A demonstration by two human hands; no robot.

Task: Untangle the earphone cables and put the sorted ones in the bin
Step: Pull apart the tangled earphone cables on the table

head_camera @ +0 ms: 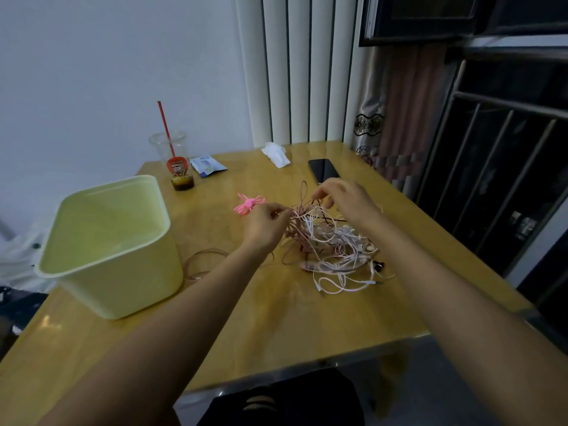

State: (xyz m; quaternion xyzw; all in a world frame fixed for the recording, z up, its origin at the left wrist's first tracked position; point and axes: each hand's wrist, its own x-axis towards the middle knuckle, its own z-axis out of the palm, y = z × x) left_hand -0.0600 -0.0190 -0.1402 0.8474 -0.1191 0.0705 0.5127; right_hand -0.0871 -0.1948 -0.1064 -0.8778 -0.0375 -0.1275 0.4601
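Note:
A tangled heap of white, pink and dark earphone cables (332, 244) lies on the wooden table (276, 318), right of centre. My left hand (266, 224) pinches strands at the heap's upper left edge. My right hand (344, 198) pinches a pinkish loop at the top of the heap, lifting it slightly. A bright pink coiled cable (247, 204) sits just beyond my left hand. A thin brownish cable (203, 262) lies loose near the bin. The pale green bin (113, 244) stands at the left, with nothing visible inside.
A plastic cup with a red straw (176, 162) and a small blue packet (207, 166) stand behind the bin. A crumpled tissue (276, 153) and a black phone (324, 170) lie at the table's far edge. Window bars rise at the right.

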